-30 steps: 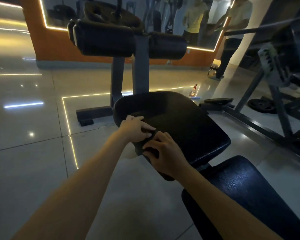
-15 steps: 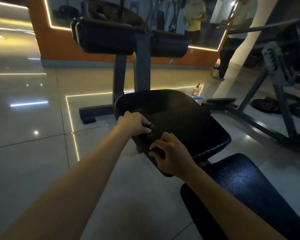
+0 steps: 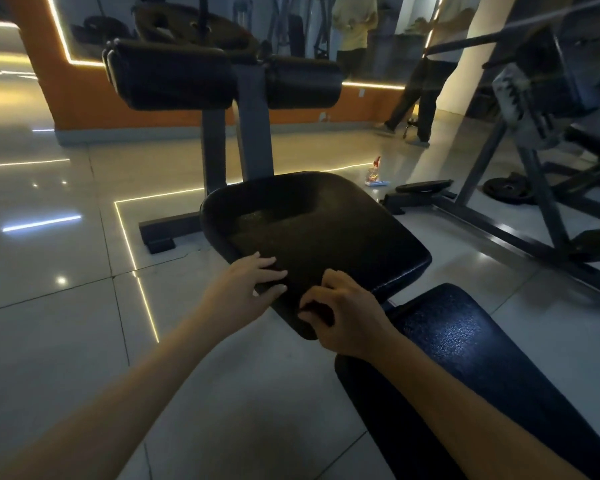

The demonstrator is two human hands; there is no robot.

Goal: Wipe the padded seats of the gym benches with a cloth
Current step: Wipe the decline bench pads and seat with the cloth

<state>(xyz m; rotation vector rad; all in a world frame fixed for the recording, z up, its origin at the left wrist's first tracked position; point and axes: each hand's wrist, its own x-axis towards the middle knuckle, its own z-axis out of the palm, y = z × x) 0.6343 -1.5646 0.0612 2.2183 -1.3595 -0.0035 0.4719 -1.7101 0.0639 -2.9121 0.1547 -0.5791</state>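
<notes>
**Seat pad** (image 3: 326, 237): black, textured, tilted, on a grey steel frame. No wipe streaks or damp patches could be made out in the dim light.

**Cloth** (image 3: 293, 308): dark, hard to tell from the padding, and lay on the near corner of the seat pad between both hands.

**Left hand** (image 3: 243, 289): released, with fingers straight and flat on the cloth at the seat's near left edge.

**Right hand** (image 3: 343, 317): fingers curled, grasping a fold of the cloth at the near corner.

**Long pad** (image 3: 465, 358): just beside the seat's near right edge, untouched.

**Spray bottle** (image 3: 374, 171): stood on the floor beyond the seat's far edge.

**Progress (judged):** early. The cloth appeared to be still being arranged. Most of the seat surface and the long pad remained to be wiped.
</notes>
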